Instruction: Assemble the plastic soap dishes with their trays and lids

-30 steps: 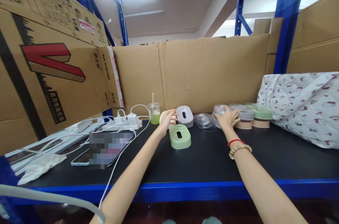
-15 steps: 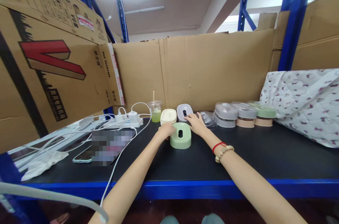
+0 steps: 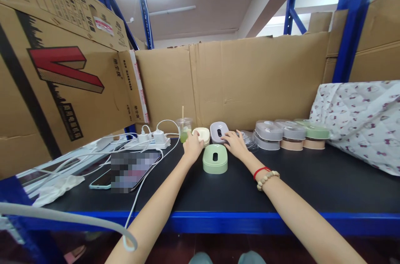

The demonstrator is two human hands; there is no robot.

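My left hand [image 3: 193, 147] is at the left front of a cream lidded box [image 3: 203, 134], its fingers apart and touching the edge. My right hand [image 3: 236, 145] reaches to the right side of a lilac-grey box top [image 3: 218, 132] with a dark oval slot; its fingers are spread and hold nothing. Between the two hands, slightly closer to me, stands a light green box [image 3: 215, 164] with a similar slot. Clear plastic covers [image 3: 251, 142] lie just past my right fingers, partly hidden by them.
Several stacked lidded boxes [image 3: 269, 130] stand at the right, beside a patterned quilted cloth [image 3: 359, 118]. Behind my left hand is a cup of green drink [image 3: 184, 133]. A power strip [image 3: 161, 144], white cables, a phone [image 3: 101, 180] and a tablet [image 3: 151, 164] occupy the left. Cardboard [image 3: 250, 85] walls the back.
My left hand has moved from the green box back to the cream box. My right hand stays by the lilac-grey top, fingers slightly shifted. The view has moved a little.
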